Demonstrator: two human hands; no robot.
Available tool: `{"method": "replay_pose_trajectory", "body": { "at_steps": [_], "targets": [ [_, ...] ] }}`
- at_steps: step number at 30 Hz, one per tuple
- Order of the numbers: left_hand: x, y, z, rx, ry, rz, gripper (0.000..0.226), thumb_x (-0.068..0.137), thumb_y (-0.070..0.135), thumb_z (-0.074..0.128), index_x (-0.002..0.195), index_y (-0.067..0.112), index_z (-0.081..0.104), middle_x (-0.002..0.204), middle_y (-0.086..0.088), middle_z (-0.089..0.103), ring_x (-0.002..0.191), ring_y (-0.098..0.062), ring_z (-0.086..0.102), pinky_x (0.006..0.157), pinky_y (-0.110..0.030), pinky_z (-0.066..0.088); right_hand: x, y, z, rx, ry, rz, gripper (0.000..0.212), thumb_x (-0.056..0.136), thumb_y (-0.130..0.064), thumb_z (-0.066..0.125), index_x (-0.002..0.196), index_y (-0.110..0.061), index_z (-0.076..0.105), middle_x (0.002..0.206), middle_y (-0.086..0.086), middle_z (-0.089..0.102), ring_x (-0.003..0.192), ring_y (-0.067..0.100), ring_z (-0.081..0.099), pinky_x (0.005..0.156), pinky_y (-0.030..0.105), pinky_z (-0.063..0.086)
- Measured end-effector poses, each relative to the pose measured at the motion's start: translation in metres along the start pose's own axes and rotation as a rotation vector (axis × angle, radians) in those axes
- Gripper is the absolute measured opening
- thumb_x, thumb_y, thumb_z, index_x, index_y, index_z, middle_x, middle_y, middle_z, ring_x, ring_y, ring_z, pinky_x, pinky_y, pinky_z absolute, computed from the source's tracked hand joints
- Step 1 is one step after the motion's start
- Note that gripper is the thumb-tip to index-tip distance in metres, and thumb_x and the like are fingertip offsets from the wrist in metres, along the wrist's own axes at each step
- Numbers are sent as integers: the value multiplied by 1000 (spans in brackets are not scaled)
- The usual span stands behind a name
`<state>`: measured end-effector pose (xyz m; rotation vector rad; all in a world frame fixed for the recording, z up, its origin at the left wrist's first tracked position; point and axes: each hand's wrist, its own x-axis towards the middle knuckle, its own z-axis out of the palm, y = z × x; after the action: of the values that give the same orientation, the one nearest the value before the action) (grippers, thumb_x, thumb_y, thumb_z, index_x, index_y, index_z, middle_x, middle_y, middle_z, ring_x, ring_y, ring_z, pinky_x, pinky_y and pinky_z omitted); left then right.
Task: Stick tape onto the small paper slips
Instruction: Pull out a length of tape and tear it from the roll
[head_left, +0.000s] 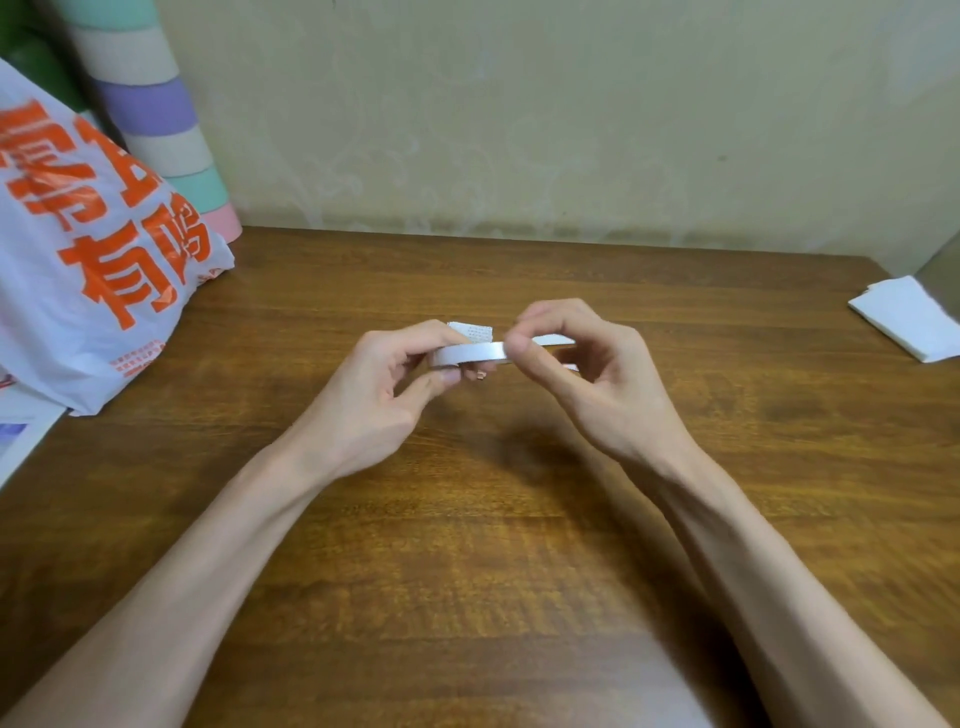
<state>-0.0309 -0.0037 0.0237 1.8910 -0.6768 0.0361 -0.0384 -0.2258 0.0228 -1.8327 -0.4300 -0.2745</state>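
A white roll of tape (470, 355) is held flat above the middle of the wooden table (467, 545). My left hand (384, 395) grips its left side between thumb and fingers. My right hand (582, 374) has its thumb pressed on the roll's outer band and its fingers curled over the top. A small white paper slip (470, 330) with faint print lies on the table just behind the roll, partly hidden by my fingers.
A white plastic bag (88, 249) with orange lettering fills the left side, with a striped pastel roll (156, 114) behind it against the wall. A stack of white paper (909, 322) lies at the right edge. Printed sheets (21, 436) sit under the bag.
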Motion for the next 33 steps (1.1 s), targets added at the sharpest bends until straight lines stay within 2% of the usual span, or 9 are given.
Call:
{"method": "replay_pose_trajectory", "body": {
  "at_steps": [3,8,11,14,17,20,23,28,33],
  "targets": [
    [1,-2,-3,-50,70,7,27,94,11,72,117,24,69,116,12,73,120,-10,66,107,-25,50,-2,-3,-4,169,-52,25,10,102,-8,66,102,1,71,104,5,72,96,11,64,89,28,51],
    [2,-5,-3,-97,6,-32,31,99,28,60,126,14,67,118,0,74,118,-14,68,101,-23,50,-2,-3,-6,294,-19,83,14,105,-15,59,106,-3,67,99,0,69,97,11,63,95,26,52],
    [1,-5,2,-66,0,-7,23,104,23,56,114,13,74,107,-2,75,107,-19,70,100,-36,54,0,1,-5,295,49,111,21,106,-17,59,112,1,68,112,15,70,108,16,65,105,34,53],
    [0,-4,5,-34,6,5,20,103,28,60,102,19,77,90,-3,73,94,-20,70,96,-45,54,0,5,-3,209,148,99,17,103,-15,66,115,-5,74,112,4,75,113,14,69,101,38,57],
    [-2,0,10,17,33,30,17,103,26,63,96,19,77,71,-1,68,73,-17,68,81,-28,53,-2,7,0,156,193,106,13,97,-18,75,108,-12,78,107,-1,78,106,14,72,96,43,59],
    [-5,2,18,51,108,38,14,100,28,68,94,18,76,58,-2,60,49,-15,58,57,-29,51,-2,3,6,111,170,85,11,91,-15,81,102,-13,80,98,-5,79,92,8,71,85,30,59],
    [-6,0,20,143,141,72,17,100,34,66,98,20,76,62,0,58,54,-18,53,58,-41,49,-4,2,10,81,106,25,12,93,-11,80,104,-12,80,102,-3,80,97,14,75,86,38,61],
    [-6,1,15,169,44,40,21,110,31,47,118,32,67,78,-15,60,68,-33,54,68,-52,44,-6,3,12,2,107,-37,34,90,-14,83,123,-10,76,116,-3,78,112,13,73,97,31,59],
    [-6,-2,13,278,58,49,17,109,22,52,99,28,64,78,6,65,63,-22,57,59,-39,43,-10,8,22,-140,176,-111,32,90,-17,84,121,-13,78,128,-5,74,124,2,66,105,33,55]
  ]
}}
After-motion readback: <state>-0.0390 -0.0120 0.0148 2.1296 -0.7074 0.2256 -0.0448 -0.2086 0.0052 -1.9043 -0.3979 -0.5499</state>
